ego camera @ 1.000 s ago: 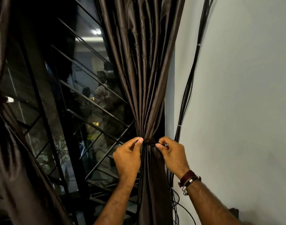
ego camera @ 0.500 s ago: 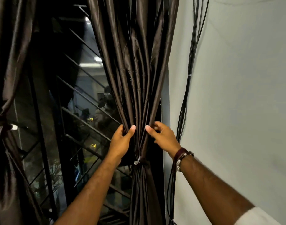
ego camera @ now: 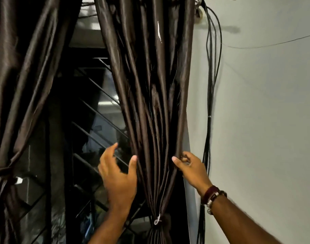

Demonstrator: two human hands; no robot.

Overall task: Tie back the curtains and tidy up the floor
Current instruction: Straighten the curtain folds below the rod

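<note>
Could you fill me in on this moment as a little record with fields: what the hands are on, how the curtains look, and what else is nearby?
Place: dark window with black metal grille, beside a pale grey wall
Right-hand curtain: dark brown satin curtain, gathered and tied low by a band
Left hand: fingers spread, thumb touching the curtain's left edge
Right hand: grip pinching the curtain's right edge, above the tie
Right wrist: maroon and metal bracelets
Other curtain: second brown curtain at left, already tied
Nearby: bundle of black cables running down the wall
</note>
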